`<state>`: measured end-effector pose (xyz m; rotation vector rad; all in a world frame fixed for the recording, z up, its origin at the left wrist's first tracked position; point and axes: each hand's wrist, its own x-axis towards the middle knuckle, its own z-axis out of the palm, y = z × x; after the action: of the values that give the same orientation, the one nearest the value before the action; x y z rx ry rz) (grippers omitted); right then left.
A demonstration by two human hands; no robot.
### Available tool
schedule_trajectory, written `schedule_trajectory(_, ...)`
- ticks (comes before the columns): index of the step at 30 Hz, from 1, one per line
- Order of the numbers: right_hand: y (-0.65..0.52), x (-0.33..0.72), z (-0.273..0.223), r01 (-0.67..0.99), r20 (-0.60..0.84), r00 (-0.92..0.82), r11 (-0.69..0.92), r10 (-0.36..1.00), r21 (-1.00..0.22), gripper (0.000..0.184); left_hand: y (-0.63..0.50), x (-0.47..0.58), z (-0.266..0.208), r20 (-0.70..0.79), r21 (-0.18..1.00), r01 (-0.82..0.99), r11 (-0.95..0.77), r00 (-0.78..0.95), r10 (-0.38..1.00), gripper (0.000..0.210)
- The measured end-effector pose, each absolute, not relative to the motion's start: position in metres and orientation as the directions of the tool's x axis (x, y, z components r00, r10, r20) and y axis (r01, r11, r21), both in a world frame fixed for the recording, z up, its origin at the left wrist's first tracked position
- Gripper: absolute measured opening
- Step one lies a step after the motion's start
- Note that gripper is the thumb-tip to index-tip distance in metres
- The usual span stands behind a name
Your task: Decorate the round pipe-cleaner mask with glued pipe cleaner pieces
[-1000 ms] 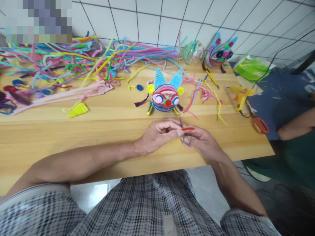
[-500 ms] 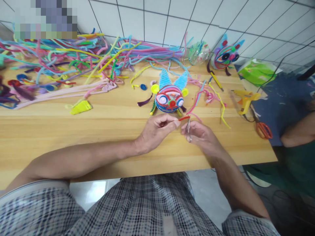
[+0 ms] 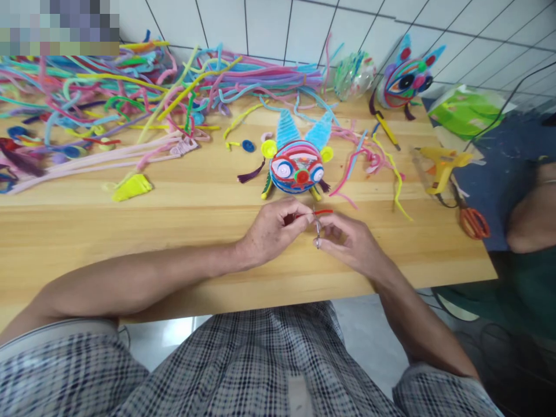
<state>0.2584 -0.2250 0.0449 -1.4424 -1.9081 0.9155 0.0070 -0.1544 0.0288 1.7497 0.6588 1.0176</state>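
From where I stand, the person's left hand (image 3: 264, 234) is clamped, thumb to forefinger, on a short red fuzzy craft stem (image 3: 325, 212), and the right hand (image 3: 358, 243) is closed round small silver metal scissors (image 3: 318, 230) set against it. The fingertips are close together; I can't tell whether they touch.

Just beyond them, between the hands and the far clutter, stands a round, multicoloured animal head (image 3: 299, 165) with blue ears. Past it to the left sprawls a thick heap of coloured fuzzy stems (image 3: 130, 87), with a bright yellow flat fuzzy piece (image 3: 132, 187) lying nearer the left hand. Off to the right of the right hand lie a yellow glue gun (image 3: 443, 165) and orange-handled scissors (image 3: 475, 224); another person's arm (image 3: 532, 214) is past those.

Counting up: two animal heads, the second (image 3: 403, 84) far beyond the right hand; beside it, one clear round ball (image 3: 365, 74); two pairs of scissors; one glue gun; one green packet (image 3: 467, 110). The near head carries two ears, two yellow discs (image 3: 268, 149) and two purple tassels (image 3: 249, 175).
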Motion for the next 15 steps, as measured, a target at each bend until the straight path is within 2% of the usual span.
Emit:
schedule_trajectory(7, -0.2259, 0.2573, 0.0480, 0.572, 0.073, -0.289, 0.233, 0.955, -0.787, 0.013, -0.1510, 0.0056, 0.0263, 0.405, 0.882, -0.001, -0.471, 0.512, 0.758, 0.024)
schedule_trajectory(15, -0.2303, 0.2580, 0.0493, 0.559, 0.055, -0.276, 0.207, 0.959, -0.803, 0.011, -0.1479, 0.0017, 0.0267, 0.398, 0.867, 0.039, -0.496, 0.545, 0.738, 0.024)
